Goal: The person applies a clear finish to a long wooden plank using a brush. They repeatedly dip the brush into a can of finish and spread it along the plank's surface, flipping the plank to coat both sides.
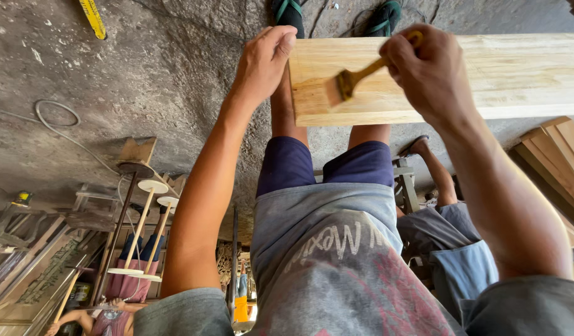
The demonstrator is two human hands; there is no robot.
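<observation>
A long pale wooden plank (486, 74) lies across the top of the head view, over my legs. My left hand (262, 62) rests on the plank's left end, thumb and fingers gripping its edge. My right hand (427, 65) is closed around the handle of a yellow paintbrush (355, 78). The brush's bristles touch the plank's surface near its left end, between my two hands.
Rough concrete floor (144, 74) lies below, with a white cable (56, 121) looping over it. Stacked wooden boards (558, 155) sit at right. Another person (449, 242) sits behind me at lower right. Turned wooden posts with round discs (144, 218) stand at lower left.
</observation>
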